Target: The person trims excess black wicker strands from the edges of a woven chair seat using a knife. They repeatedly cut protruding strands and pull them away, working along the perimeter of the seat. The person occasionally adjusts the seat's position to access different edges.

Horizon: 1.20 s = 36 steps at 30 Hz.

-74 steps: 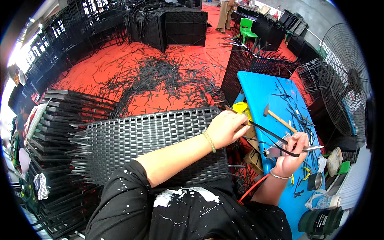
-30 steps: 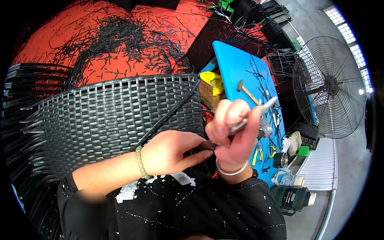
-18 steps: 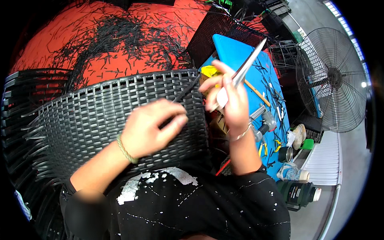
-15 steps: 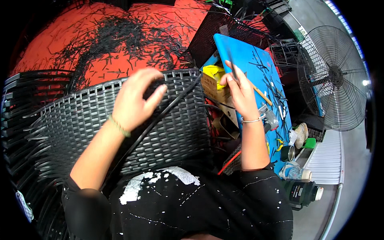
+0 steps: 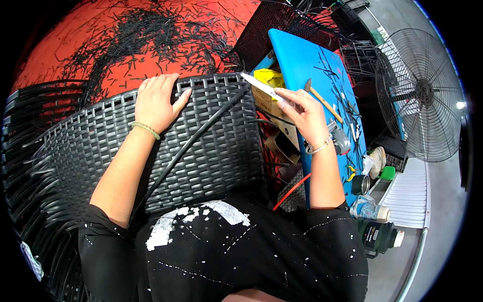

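A red floor (image 5: 53, 63), littered with cut black strips, extends beyond the work. The black woven wicker-type panel (image 5: 115, 131) lies directly before the person, loose strip ends projecting at its left side. A blue table (image 5: 296, 54) stands to its right; a wire-guarded fan (image 5: 425, 93) stands farther right. One long black strip (image 5: 194, 141) crosses the panel diagonally from the upper right corner toward the person. The left hand (image 5: 158, 103) rests on the panel's upper edge, thumb spread from the fingers. The right hand (image 5: 308, 117) is closed on a tapered metal tool (image 5: 259, 86), its tip at the panel's upper right corner; contact cannot be determined. A wooden-handled hammer (image 5: 326, 104) lies on the table.
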### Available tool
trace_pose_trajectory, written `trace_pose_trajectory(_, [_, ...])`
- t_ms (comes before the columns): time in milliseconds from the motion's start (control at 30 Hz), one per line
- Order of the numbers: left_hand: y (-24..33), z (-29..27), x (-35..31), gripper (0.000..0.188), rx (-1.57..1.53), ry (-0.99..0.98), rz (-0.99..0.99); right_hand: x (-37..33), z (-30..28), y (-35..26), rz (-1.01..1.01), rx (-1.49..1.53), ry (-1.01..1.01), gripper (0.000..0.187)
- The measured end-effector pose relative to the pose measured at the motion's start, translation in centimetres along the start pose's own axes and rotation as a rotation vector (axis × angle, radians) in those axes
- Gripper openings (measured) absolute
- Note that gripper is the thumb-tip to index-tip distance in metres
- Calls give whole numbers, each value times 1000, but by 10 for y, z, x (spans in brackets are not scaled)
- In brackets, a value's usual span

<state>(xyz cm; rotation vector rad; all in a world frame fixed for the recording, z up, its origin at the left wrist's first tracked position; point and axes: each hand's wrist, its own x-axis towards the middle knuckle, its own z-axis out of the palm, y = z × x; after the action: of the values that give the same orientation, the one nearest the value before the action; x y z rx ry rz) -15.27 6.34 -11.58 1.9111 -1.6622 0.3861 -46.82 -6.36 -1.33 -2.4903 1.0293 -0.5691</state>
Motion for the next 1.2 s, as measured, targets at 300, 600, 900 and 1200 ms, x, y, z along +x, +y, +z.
trace_pose_trajectory(300, [-2, 1, 0, 43, -11, 1, -2, 20, -7, -18, -160, -473, -52, 18])
trace_pose_trajectory(600, [-2, -1, 3, 43, -29, -8, -7, 17, -1, -17, -138, -507, -75, 17])
trace_pose_trajectory(900, [0, -2, -2, 44, -18, -27, -18, 9, 7, -10, -148, -461, -9, 16])
trace_pose_trajectory(1200, [1, 2, 1, 47, -2, -16, -18, -19, 53, 18, -42, -79, 160, 19])
